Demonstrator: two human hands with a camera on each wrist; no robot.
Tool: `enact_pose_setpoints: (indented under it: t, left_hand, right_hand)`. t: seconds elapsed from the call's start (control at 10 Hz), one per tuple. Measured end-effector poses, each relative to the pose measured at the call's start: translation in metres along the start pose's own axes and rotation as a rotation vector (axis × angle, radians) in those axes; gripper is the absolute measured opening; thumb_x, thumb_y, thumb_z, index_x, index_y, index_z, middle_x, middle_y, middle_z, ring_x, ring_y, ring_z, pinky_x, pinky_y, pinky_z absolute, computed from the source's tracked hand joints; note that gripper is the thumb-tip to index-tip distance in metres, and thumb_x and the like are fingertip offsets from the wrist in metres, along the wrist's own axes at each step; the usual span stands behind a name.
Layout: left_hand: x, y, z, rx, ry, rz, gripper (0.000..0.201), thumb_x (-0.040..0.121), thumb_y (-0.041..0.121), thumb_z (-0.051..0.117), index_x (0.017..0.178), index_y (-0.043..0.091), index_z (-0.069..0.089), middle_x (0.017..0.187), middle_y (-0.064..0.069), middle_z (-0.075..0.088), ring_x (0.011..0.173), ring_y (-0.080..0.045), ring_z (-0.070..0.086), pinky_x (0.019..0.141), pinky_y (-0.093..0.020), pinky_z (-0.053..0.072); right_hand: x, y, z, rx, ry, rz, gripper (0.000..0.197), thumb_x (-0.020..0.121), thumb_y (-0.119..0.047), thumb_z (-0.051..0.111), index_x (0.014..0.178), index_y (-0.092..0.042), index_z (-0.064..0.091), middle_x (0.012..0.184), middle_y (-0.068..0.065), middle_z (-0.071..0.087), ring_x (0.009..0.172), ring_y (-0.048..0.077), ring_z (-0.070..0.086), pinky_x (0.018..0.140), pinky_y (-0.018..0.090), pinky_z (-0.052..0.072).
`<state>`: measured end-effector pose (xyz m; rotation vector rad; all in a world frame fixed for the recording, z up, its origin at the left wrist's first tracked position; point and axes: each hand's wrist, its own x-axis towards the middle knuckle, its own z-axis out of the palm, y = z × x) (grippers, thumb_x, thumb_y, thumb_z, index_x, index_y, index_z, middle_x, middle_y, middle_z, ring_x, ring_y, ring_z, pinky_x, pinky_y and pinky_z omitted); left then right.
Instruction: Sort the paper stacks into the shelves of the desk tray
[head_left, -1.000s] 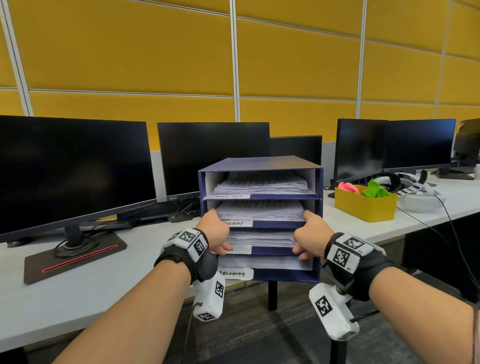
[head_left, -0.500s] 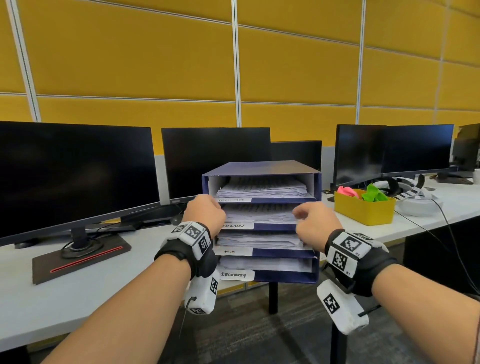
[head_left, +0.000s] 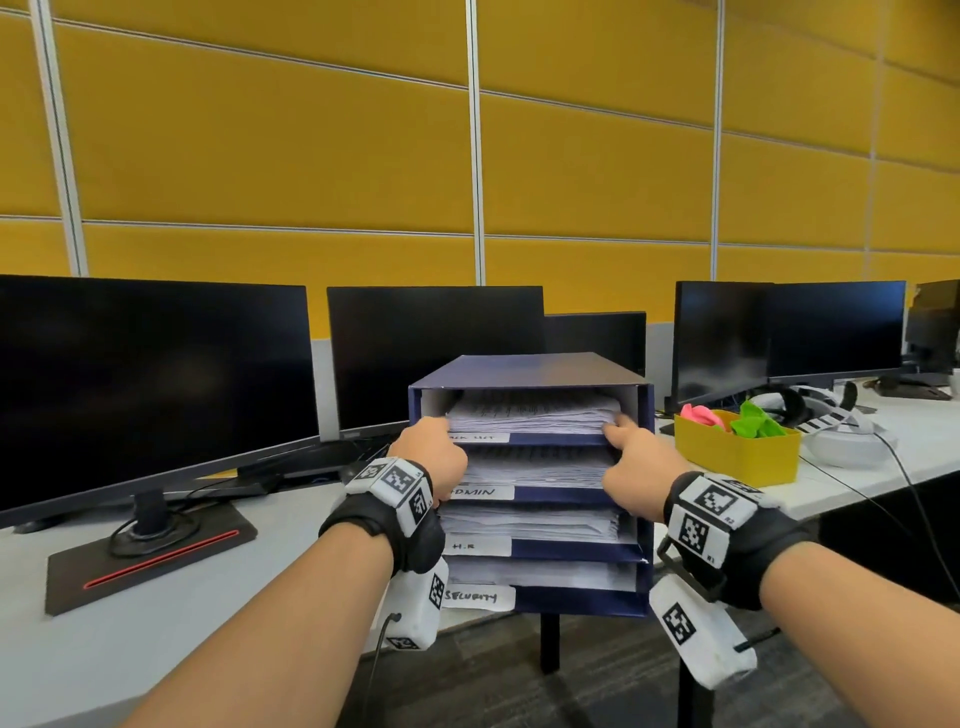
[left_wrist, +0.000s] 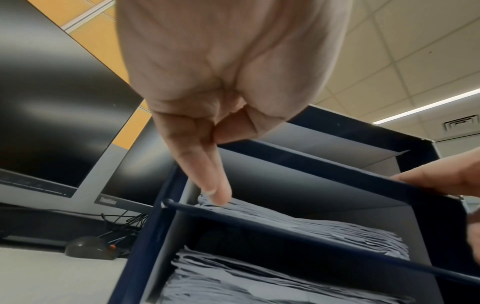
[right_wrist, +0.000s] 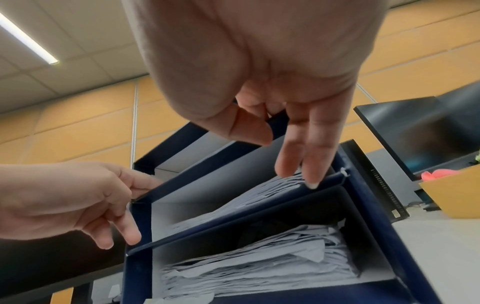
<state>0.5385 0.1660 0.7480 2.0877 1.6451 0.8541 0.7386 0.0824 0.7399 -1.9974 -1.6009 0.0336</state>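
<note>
Several black monitors (head_left: 150, 384) stand in a row along the white desk (head_left: 104, 649), backed by a yellow panelled wall (head_left: 311, 145); the nearest one rises just behind the desk tray (head_left: 530, 371) and another pair fills the right side. That tray, a dark blue box of four shelves, sits at the front edge of the desk between the person's arms. Each shelf holds a paper stack, and white labels on the shelf lips read ADMIN, H.R and SECURITY from the second shelf down; the top label is too blurred to read. The top paper stack (head_left: 535, 413) lies inside the uppermost shelf with its front edge ragged and slightly forward of the lip.

Both hands are at that top shelf. The left hand (head_left: 434, 452) is at the left front corner, its extended fingers (left_wrist: 207, 176) straight and touching the corner of the stack, thumb tucked against them. The right hand (head_left: 639, 467) is at the right front corner, fingers (right_wrist: 306, 156) straight and apart, their tips on the paper edge and shelf lip. Neither hand grips anything.

To the right of the tray, well apart, a yellow bin (head_left: 737, 454) holds pink and green things, and beyond it lie a white headset (head_left: 841, 441) and cables. A small dark mouse (left_wrist: 88, 247) lies on the desk to the left, near a tangle of wires under the monitors.
</note>
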Motion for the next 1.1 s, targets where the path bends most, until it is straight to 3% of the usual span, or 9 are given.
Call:
enact_pose_setpoints:
  t: [0.1, 0.2, 0.4, 0.6, 0.8, 0.9, 1.0, 1.1]
  left_hand:
    - [0.004, -0.003, 0.002, -0.039, 0.03, 0.01, 0.053, 0.077, 0.005, 0.039, 0.127, 0.014, 0.053, 0.114, -0.016, 0.063, 0.091, -0.037, 0.068, 0.083, -0.046, 0.057]
    - [0.006, -0.004, 0.0, -0.086, 0.095, 0.016, 0.05, 0.079, 0.004, 0.042, 0.124, 0.016, 0.059, 0.114, -0.014, 0.064, 0.089, -0.034, 0.069, 0.082, -0.044, 0.058]
    - [0.008, -0.008, -0.001, 0.015, 0.018, 0.012, 0.063, 0.078, 0.002, 0.043, 0.137, 0.023, 0.052, 0.112, -0.016, 0.068, 0.096, -0.034, 0.068, 0.086, -0.043, 0.057]
    - [0.008, -0.007, -0.001, 0.034, 0.033, 0.029, 0.055, 0.079, 0.004, 0.042, 0.131, 0.015, 0.055, 0.107, -0.015, 0.066, 0.09, -0.034, 0.069, 0.082, -0.044, 0.058]
    - [0.008, -0.013, -0.001, 0.006, 0.05, 0.045, 0.064, 0.076, 0.004, 0.042, 0.136, 0.022, 0.05, 0.12, -0.013, 0.063, 0.094, -0.037, 0.068, 0.083, -0.046, 0.058]
    - [0.001, -0.018, -0.007, -0.02, 0.068, 0.063, 0.067, 0.074, 0.004, 0.044, 0.138, 0.023, 0.05, 0.135, -0.006, 0.057, 0.099, -0.035, 0.067, 0.086, -0.046, 0.057]
    - [-0.015, -0.021, -0.02, -0.028, 0.077, 0.069, 0.058, 0.075, 0.0, 0.044, 0.127, 0.02, 0.059, 0.128, -0.006, 0.061, 0.095, -0.033, 0.069, 0.084, -0.045, 0.058]
    - [-0.035, -0.025, -0.034, -0.036, 0.1, 0.07, 0.037, 0.079, 0.0, 0.043, 0.105, 0.016, 0.066, 0.108, -0.009, 0.067, 0.079, -0.031, 0.072, 0.073, -0.042, 0.061]
  right_hand:
    - [0.003, 0.004, 0.001, -0.035, -0.014, -0.031, 0.06, 0.083, -0.01, 0.05, 0.141, -0.017, 0.038, 0.153, -0.006, 0.025, 0.123, 0.027, 0.048, 0.106, 0.034, 0.04]
    - [0.005, 0.004, 0.0, -0.067, -0.017, -0.038, 0.059, 0.083, -0.011, 0.049, 0.141, -0.018, 0.038, 0.151, -0.006, 0.028, 0.121, 0.027, 0.049, 0.105, 0.034, 0.041]
    - [0.007, 0.004, 0.0, -0.105, -0.016, -0.015, 0.058, 0.083, -0.013, 0.05, 0.14, -0.019, 0.038, 0.145, 0.0, 0.04, 0.123, 0.027, 0.048, 0.104, 0.033, 0.041]
    - [0.007, 0.004, 0.001, -0.053, -0.004, -0.02, 0.056, 0.082, -0.012, 0.051, 0.136, -0.02, 0.043, 0.138, -0.001, 0.045, 0.117, 0.026, 0.051, 0.102, 0.035, 0.044]
    - [0.007, 0.007, 0.005, -0.033, 0.033, 0.006, 0.051, 0.08, -0.011, 0.052, 0.13, -0.02, 0.047, 0.127, 0.002, 0.054, 0.11, 0.027, 0.055, 0.096, 0.035, 0.048]
    - [0.003, 0.007, 0.003, -0.011, 0.028, 0.001, 0.048, 0.08, -0.011, 0.052, 0.126, -0.02, 0.051, 0.125, 0.002, 0.055, 0.106, 0.027, 0.056, 0.094, 0.037, 0.05]
    - [-0.005, 0.01, 0.002, -0.012, 0.009, 0.012, 0.055, 0.078, -0.014, 0.053, 0.132, -0.023, 0.048, 0.125, 0.003, 0.057, 0.104, 0.026, 0.059, 0.089, 0.037, 0.053]
    - [-0.016, 0.016, 0.0, -0.007, 0.002, 0.0, 0.063, 0.078, -0.016, 0.053, 0.139, -0.025, 0.043, 0.13, 0.003, 0.057, 0.106, 0.025, 0.06, 0.087, 0.032, 0.053]
